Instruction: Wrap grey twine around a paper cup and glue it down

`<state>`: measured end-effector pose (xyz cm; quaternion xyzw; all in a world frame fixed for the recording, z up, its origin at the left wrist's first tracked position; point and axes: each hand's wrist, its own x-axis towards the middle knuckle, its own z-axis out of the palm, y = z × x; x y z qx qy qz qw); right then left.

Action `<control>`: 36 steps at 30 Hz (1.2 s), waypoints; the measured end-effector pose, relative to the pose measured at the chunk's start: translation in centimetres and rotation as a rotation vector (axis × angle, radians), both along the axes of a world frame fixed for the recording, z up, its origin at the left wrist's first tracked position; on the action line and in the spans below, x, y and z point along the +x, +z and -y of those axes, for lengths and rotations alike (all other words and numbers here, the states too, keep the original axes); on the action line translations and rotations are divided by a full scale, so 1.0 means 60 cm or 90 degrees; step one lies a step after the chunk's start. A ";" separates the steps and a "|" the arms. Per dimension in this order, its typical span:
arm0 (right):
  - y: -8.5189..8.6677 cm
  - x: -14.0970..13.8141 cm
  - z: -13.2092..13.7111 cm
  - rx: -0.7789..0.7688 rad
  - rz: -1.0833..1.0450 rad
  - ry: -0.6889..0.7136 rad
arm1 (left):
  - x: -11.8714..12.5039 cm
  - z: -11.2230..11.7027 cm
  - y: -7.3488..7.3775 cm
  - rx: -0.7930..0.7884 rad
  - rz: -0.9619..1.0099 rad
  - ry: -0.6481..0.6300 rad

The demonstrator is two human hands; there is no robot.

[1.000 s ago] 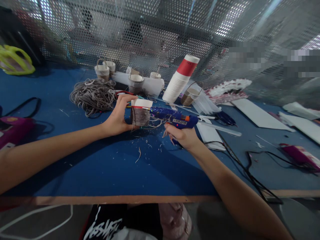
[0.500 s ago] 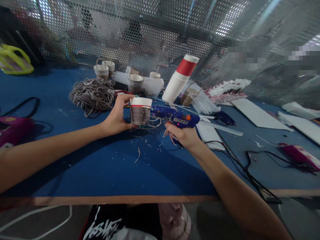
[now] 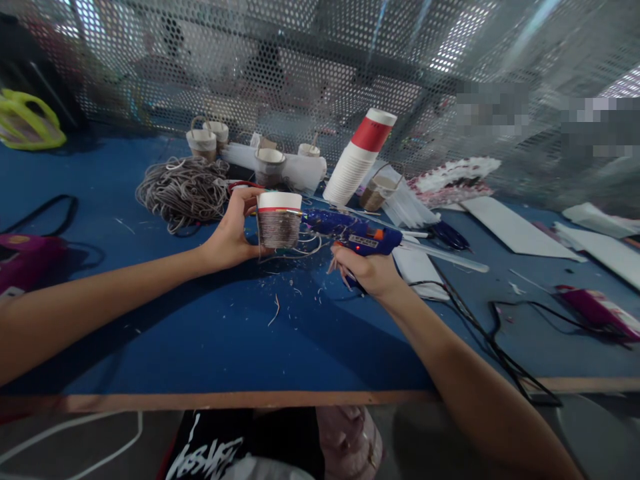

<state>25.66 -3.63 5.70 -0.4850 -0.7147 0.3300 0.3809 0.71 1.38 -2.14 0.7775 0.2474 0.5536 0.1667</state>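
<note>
My left hand [image 3: 235, 230] grips a paper cup [image 3: 279, 227] from its left side, thumb low and fingers near the rim. Grey-brown cord is wound around the cup's lower part, while a red band and white rim show above. A blue hot glue gun [image 3: 350, 231] is in my right hand [image 3: 367, 267], its fingers wrapped around the handle. The gun's nozzle lies against or just in front of the cup near the red band; I cannot tell if it touches. A clear glue stick [image 3: 445, 253] sticks out of the gun's back. Loose cord trails beneath the cup.
A heap of grey cord [image 3: 183, 190] lies left of the cup. Behind stand several cord-wrapped cups [image 3: 270, 165] and a leaning stack of paper cups [image 3: 353, 163]. White boards [image 3: 520, 227] and a purple glue gun [image 3: 600, 310] are on the right. Black cables [image 3: 480, 333] cross the table's front edge.
The cup has shifted very slightly left and turned or tilted a little in my left hand. The glue gun stays at the cup, almost unmoved.
</note>
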 end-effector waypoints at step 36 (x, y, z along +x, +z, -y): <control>0.005 0.000 0.001 -0.029 -0.030 -0.009 | -0.001 -0.004 -0.001 -0.027 0.065 -0.021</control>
